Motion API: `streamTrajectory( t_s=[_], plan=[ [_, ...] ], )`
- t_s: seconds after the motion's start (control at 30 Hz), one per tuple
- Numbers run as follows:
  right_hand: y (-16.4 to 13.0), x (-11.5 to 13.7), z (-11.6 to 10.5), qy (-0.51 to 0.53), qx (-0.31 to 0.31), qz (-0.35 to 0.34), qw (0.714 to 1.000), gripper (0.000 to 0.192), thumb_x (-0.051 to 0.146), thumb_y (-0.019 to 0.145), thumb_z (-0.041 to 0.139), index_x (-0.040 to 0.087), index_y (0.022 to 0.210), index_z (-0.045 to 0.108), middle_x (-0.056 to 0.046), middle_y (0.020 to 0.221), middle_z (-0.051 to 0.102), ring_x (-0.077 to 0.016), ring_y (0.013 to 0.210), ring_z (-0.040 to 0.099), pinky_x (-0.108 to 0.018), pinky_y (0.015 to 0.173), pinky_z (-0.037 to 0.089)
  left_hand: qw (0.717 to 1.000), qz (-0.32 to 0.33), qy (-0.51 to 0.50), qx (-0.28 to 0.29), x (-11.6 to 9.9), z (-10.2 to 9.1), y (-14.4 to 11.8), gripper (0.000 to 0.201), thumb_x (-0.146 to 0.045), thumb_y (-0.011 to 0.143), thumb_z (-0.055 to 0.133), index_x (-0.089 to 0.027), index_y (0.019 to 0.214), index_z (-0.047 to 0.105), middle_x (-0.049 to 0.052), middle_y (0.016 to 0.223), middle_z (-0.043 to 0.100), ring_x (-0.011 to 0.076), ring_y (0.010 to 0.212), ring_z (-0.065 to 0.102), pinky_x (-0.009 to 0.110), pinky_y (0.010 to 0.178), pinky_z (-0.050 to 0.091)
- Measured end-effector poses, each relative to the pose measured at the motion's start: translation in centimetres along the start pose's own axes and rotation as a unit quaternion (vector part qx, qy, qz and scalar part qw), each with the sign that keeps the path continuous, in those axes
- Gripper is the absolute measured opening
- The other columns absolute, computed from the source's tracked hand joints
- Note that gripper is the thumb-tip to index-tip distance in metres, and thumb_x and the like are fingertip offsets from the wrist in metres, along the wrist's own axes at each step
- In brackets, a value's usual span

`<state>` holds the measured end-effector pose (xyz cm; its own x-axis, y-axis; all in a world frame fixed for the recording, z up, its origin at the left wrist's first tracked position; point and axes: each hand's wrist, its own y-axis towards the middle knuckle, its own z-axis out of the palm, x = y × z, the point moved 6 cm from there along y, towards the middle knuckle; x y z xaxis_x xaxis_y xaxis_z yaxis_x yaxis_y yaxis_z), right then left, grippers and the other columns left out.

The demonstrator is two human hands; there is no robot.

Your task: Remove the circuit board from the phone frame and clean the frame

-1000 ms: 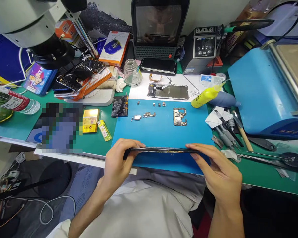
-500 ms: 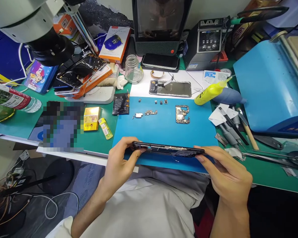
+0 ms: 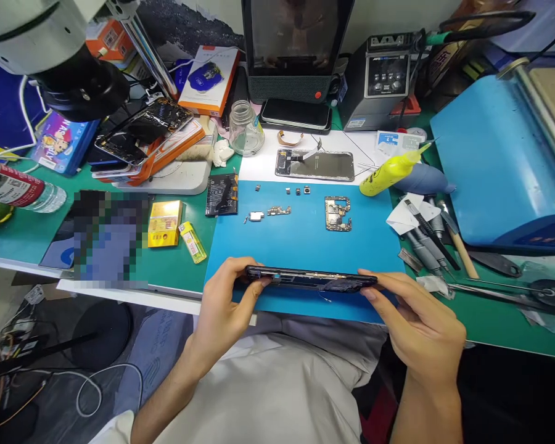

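Note:
Both my hands hold a dark phone frame (image 3: 312, 279) nearly edge-on above the near edge of the blue work mat (image 3: 300, 243). My left hand (image 3: 222, 305) grips its left end with thumb and fingers. The right end sits between the fingers of my right hand (image 3: 416, 327). Farther back on the mat lie a phone motherboard (image 3: 337, 214), a small sub-board (image 3: 279, 211), a white part (image 3: 256, 216) and several tiny components (image 3: 297, 190). A phone back panel (image 3: 315, 164) rests on white paper behind the mat.
A battery (image 3: 222, 194) lies left of the mat, beside a yellow box (image 3: 165, 214) and a lighter (image 3: 193, 242). A yellow glue bottle (image 3: 388, 174), screwdrivers (image 3: 425, 237) and a blue machine (image 3: 499, 166) sit on the right. Microscope (image 3: 74, 74), stacked phones (image 3: 143, 139), glass jar (image 3: 246, 129), monitor (image 3: 292, 49) stand behind.
The phone frame has tilted slightly, so more of its inner face shows than a second ago. Both hands keep their grip; the camera view shifted a little.

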<state>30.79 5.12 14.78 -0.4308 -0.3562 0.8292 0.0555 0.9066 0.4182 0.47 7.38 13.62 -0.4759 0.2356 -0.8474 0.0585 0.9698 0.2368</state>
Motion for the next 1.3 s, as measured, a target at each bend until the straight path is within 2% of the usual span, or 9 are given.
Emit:
streamTrajectory(
  t_s=[0.13, 0.27, 0.4, 0.53, 0.73, 0.87, 0.97, 1.1, 1.3],
  plan=[
    [-0.3, 0.6, 0.0, -0.058, -0.009, -0.001, 0.998, 0.05, 0.011, 0.109, 0.079, 0.041, 0.148, 0.08, 0.002, 0.127, 0.084, -0.0182, 0.103, 0.08, -0.03, 0.088, 0.068, 1.0, -0.022, 0.009, 0.001, -0.6, -0.6, -0.2, 0.014, -0.033, 0.113, 0.076, -0.028, 0.125, 0.074, 0.0, 0.112, 0.082, 0.0158, 0.099, 0.082, 0.025, 0.088, 0.068],
    [-1.1, 1.8, -2.1, -0.146, -0.099, -0.005, 0.984, 0.044, 0.015, 0.114, 0.072, 0.035, 0.152, 0.079, -0.003, 0.124, 0.083, -0.0231, 0.104, 0.08, -0.039, 0.093, 0.066, 0.997, -0.067, 0.034, 0.011, -0.7, -1.7, -0.5, 0.043, -0.041, 0.112, 0.077, -0.033, 0.154, 0.068, 0.004, 0.124, 0.085, 0.021, 0.107, 0.085, 0.028, 0.088, 0.07],
    [-1.4, 2.0, -5.9, -0.259, -0.181, 0.051, 0.947, 0.031, 0.023, 0.118, 0.069, 0.029, 0.147, 0.08, -0.004, 0.112, 0.081, -0.0171, 0.084, 0.072, -0.034, 0.079, 0.056, 0.994, -0.076, 0.062, 0.04, 0.1, -2.3, -0.6, 0.044, -0.05, 0.112, 0.075, -0.035, 0.153, 0.071, 0.004, 0.12, 0.085, 0.0207, 0.092, 0.084, 0.022, 0.06, 0.061],
    [-0.1, 1.2, -7.8, -0.353, -0.116, 0.057, 0.927, 0.02, 0.036, 0.12, 0.068, 0.026, 0.128, 0.083, -0.006, 0.12, 0.081, -0.0216, 0.098, 0.074, -0.036, 0.083, 0.053, 0.992, -0.063, 0.094, 0.061, 0.8, -1.9, -0.3, 0.045, -0.056, 0.113, 0.072, -0.037, 0.154, 0.07, 0.002, 0.109, 0.083, 0.0198, 0.088, 0.082, 0.022, 0.063, 0.064],
    [1.9, -0.5, -7.8, -0.419, -0.052, 0.033, 0.906, 0.025, 0.039, 0.124, 0.059, 0.024, 0.127, 0.079, -0.006, 0.12, 0.078, -0.0239, 0.105, 0.076, -0.037, 0.082, 0.05, 0.985, -0.06, 0.143, 0.08, 1.0, -0.7, 0.1, 0.051, -0.058, 0.118, 0.061, -0.041, 0.166, 0.059, 0.005, 0.122, 0.079, 0.0216, 0.092, 0.078, 0.029, 0.069, 0.066],
    [3.3, -1.0, -6.8, -0.464, -0.011, 0.016, 0.886, 0.026, 0.041, 0.123, 0.059, 0.023, 0.123, 0.077, -0.006, 0.114, 0.075, -0.0264, 0.104, 0.072, -0.038, 0.077, 0.046, 0.979, -0.008, 0.172, 0.112, 0.8, -0.2, -0.1, 0.069, -0.056, 0.119, 0.058, -0.05, 0.184, 0.033, 0.006, 0.145, 0.076, 0.0312, 0.129, 0.076, 0.042, 0.093, 0.07],
    [4.0, -1.2, -6.3, -0.481, 0.012, -0.003, 0.877, 0.026, 0.042, 0.122, 0.058, 0.022, 0.121, 0.074, -0.007, 0.111, 0.072, -0.0277, 0.101, 0.069, -0.039, 0.073, 0.043, 0.97, 0.013, 0.21, 0.126, 0.7, 0.1, -0.5, 0.084, -0.061, 0.118, 0.057, -0.046, 0.19, 0.014, 0.01, 0.171, 0.061, 0.039, 0.149, 0.063, 0.049, 0.101, 0.067],
    [4.2, -1.0, -6.4, -0.48, 0.028, -0.014, 0.877, 0.016, 0.033, 0.118, 0.057, 0.021, 0.117, 0.068, -0.008, 0.109, 0.07, -0.0284, 0.098, 0.067, -0.041, 0.075, 0.045, 0.961, 0.064, 0.226, 0.145, 0.7, 0.5, -0.7, 0.097, -0.068, 0.112, 0.065, -0.045, 0.19, 0.013, 0.01, 0.172, 0.061, 0.0407, 0.143, 0.064, 0.048, 0.1, 0.066],
    [3.7, -0.5, -7.8, -0.441, 0.021, 0.009, 0.897, 0.019, 0.037, 0.121, 0.057, 0.025, 0.119, 0.071, -0.003, 0.114, 0.075, -0.0245, 0.102, 0.073, -0.038, 0.08, 0.052, 0.958, 0.1, 0.234, 0.132, 1.4, 0.3, -0.2, 0.09, -0.056, 0.114, 0.067, -0.044, 0.19, 0.02, 0.009, 0.165, 0.067, 0.0383, 0.14, 0.067, 0.048, 0.1, 0.069]
  ],
)
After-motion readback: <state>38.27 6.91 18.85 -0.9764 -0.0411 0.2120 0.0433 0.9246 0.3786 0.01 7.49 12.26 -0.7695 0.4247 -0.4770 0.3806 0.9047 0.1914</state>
